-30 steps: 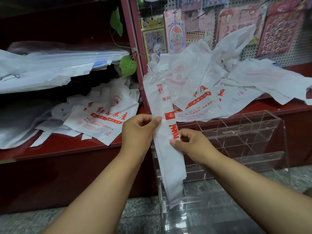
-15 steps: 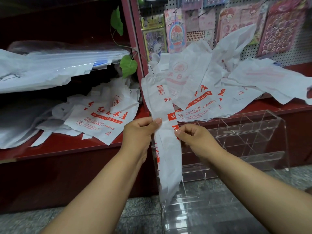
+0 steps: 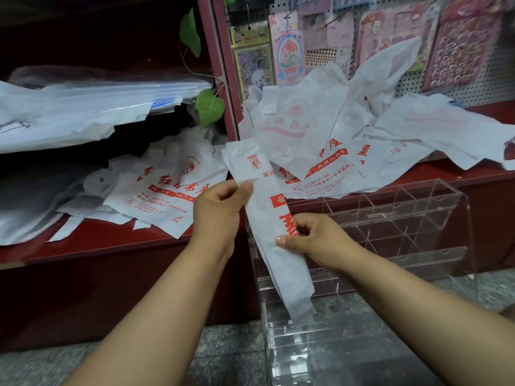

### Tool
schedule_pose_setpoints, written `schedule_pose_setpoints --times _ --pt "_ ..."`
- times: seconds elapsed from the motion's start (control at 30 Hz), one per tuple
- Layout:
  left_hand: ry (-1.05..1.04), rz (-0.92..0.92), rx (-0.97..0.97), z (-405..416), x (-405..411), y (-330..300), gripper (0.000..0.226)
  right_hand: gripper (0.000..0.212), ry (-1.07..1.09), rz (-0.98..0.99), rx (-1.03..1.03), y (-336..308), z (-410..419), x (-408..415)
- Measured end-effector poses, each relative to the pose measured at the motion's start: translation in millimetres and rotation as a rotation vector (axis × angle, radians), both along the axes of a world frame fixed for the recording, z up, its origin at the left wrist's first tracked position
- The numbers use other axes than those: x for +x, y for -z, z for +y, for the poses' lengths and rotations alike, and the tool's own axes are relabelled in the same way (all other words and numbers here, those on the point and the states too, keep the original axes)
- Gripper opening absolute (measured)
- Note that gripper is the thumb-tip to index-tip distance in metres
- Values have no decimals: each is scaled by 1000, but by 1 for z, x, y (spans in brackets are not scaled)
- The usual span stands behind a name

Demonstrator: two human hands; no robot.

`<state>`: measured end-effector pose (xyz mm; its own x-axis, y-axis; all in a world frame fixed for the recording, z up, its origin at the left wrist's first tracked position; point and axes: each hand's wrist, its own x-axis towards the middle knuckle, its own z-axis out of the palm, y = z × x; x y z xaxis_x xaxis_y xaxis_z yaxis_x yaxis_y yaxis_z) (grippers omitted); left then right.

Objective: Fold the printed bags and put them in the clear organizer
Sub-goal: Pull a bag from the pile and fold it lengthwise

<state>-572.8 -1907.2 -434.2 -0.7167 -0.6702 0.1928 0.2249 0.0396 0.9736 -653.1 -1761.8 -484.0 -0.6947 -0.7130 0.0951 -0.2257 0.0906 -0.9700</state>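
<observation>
Nearest the camera, two bare forearms reach forward over a speckled grey stone floor [image 3: 228, 355]. The left hand [image 3: 217, 213] pinches the left edge of a white printed bag [image 3: 267, 218] between thumb and curled fingers, and the right hand [image 3: 320, 240] pinches the same bag lower down on its right edge, thumb on top over the red lettering. The bag is folded lengthwise into a long narrow strip that runs from upper left to lower right, its tail hanging loose below the right hand.

Directly under and behind that tail stands the clear organizer [image 3: 404, 218], a transparent acrylic case set on the floor against the front of a dark red shelf unit [image 3: 111, 288]. Its inner dividers form rows of small compartments; through the glare I cannot tell whether any compartment holds a bag.

Above it, the red shelf ledge [image 3: 92, 240] carries a loose heap of white bags with red print [image 3: 156, 196] on the left, and a larger, crumpled pile [image 3: 348, 140] on the right that spills over the ledge just above the organizer's top edge. Farther left, a stack of clear plastic sheets [image 3: 83, 107] lies on an upper level of the unit, with shadow beneath it.

A red upright post [image 3: 220, 79] divides the unit, and green vine leaves [image 3: 209, 107] hang beside it. At the back right, a perforated grey pegboard [image 3: 487, 87] holds hanging packs of pink cartoon stickers [image 3: 459, 45].
</observation>
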Motion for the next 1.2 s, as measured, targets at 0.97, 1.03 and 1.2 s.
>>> schedule_pose_setpoints --times 0.97,1.03,1.2 --pt "165 -80 -39 29 19 -14 13 24 191 -239 -553 -40 1 19" --pt "136 -63 -75 31 21 -13 8 17 199 -226 -532 -42 2 21" --pt "-33 -77 -373 26 20 -17 17 17 239 -171 -513 -46 4 17"
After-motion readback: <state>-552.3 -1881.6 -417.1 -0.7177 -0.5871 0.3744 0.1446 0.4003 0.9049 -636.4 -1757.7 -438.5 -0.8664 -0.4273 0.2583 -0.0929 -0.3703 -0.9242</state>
